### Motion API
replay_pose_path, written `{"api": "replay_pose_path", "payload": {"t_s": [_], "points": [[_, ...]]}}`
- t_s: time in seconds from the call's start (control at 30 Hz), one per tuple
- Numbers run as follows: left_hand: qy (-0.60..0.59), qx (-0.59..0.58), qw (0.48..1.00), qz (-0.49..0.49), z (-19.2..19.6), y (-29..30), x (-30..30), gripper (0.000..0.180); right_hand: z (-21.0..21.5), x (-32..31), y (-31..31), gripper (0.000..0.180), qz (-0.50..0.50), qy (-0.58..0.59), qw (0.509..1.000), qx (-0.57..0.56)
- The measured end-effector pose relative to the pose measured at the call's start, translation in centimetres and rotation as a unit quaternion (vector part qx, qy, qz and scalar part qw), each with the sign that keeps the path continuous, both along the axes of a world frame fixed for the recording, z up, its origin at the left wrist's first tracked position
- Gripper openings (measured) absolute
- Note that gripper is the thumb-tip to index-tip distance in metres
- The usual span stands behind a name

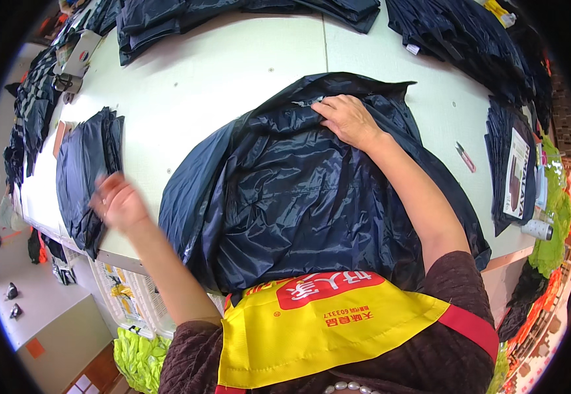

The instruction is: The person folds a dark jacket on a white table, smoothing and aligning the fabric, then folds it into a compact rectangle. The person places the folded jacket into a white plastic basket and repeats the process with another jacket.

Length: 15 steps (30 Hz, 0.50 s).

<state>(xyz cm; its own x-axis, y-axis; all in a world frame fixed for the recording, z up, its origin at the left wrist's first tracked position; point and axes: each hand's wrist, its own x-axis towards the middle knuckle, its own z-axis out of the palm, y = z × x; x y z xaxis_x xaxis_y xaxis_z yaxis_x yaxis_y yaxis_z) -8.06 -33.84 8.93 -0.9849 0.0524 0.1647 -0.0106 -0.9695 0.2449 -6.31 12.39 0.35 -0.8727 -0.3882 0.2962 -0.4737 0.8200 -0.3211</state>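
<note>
I watch over the head camera as a large, shiny dark blue cloth (292,210) lies rumpled on the white table (193,98), right in front of the person's yellow apron (325,328). The right hand (350,120) rests palm down near the cloth's far edge, fingertips bent onto the fabric beside a small pale patch (308,102); from here I can't tell whether they pinch it or only press on it. The left hand (120,202) is blurred on my feed, its fingers partly curled over the near part of a dark folded stack (83,174) at the table's left; I can't make out whether it touches that stack. Right of the cloth I see pink snips (466,157), and past them another dark stack (501,141) with a printed card (516,174) against it. More dark fabric (233,14) lies along the far side.
</note>
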Motion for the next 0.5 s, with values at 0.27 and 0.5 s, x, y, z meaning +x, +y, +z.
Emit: {"api": "replay_pose_path", "payload": {"t_s": [0.27, 0.5], "points": [[-0.208, 0.044, 0.892, 0.4, -4.5, 6.1, -8.6, 0.044, 0.9, -3.2, 1.2, 0.025, 0.022, -0.094, 0.994, 0.059], [-0.246, 0.201, 0.825, 0.468, -2.8, 0.9, -6.6, 0.076, -0.3, -5.7, 0.9, 0.04, -0.023, -0.124, 0.99, 0.056]]}}
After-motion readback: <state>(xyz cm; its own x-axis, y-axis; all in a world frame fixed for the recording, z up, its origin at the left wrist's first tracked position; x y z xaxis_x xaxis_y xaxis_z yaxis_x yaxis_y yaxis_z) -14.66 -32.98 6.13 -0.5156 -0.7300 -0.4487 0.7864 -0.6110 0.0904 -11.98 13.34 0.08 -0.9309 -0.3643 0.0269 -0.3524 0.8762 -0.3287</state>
